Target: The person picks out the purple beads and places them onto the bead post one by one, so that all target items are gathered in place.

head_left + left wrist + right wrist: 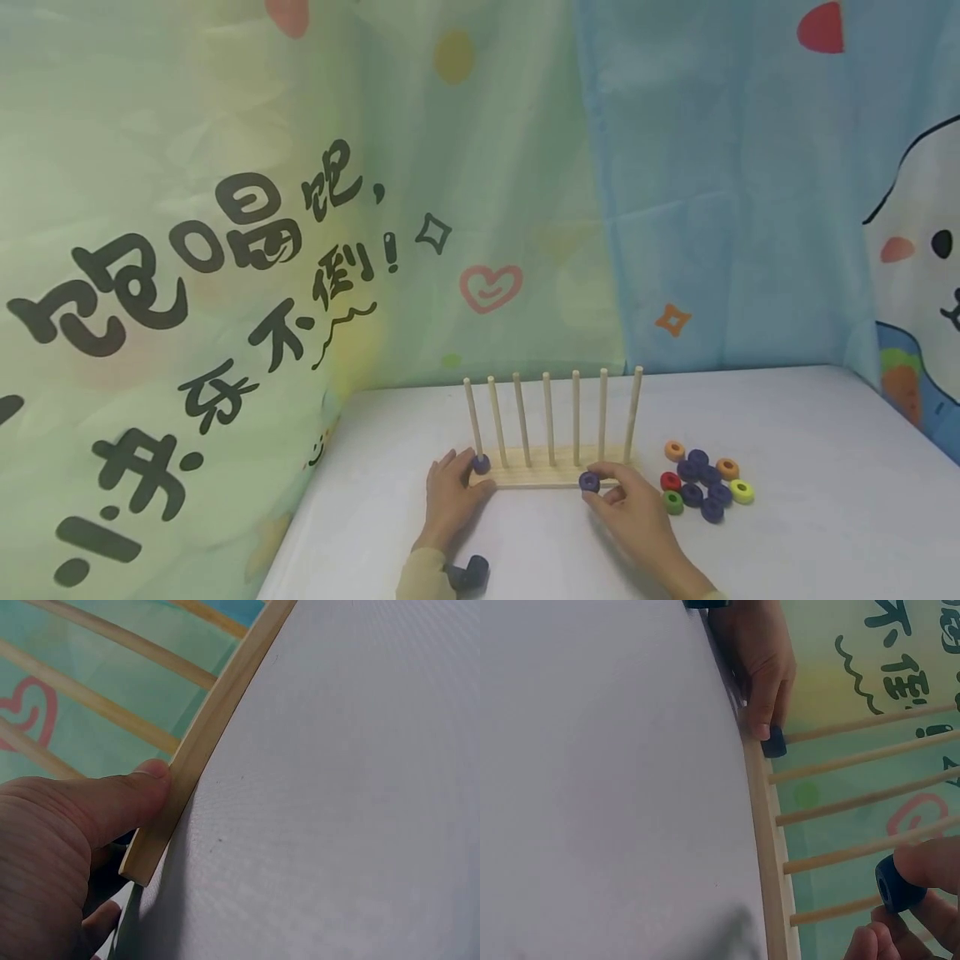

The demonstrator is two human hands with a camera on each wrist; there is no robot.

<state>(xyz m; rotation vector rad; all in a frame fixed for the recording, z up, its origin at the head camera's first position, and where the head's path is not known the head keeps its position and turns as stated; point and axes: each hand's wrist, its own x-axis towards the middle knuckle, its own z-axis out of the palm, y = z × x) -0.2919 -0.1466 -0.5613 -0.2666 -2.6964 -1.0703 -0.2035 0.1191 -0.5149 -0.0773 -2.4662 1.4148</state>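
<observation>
Right hand (633, 508): near right, pinches a purple ring (589, 481) at the front edge of the wooden base (540, 477)
Left hand (450, 492): steadies the base's left end; fingers on a seated purple ring (481, 463)
Pegs (547, 419): upright just beyond; row runs left-right
Loose rings (703, 482): right, closest to the right hand

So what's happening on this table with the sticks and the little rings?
A person sits at a white table with a wooden peg rack of seven upright pegs. The left hand steadies the rack's left end, where one purple ring already sits at the foot of the first peg. The right hand pinches another purple ring at the rack's front edge. A pile of loose coloured rings lies to the right.
</observation>
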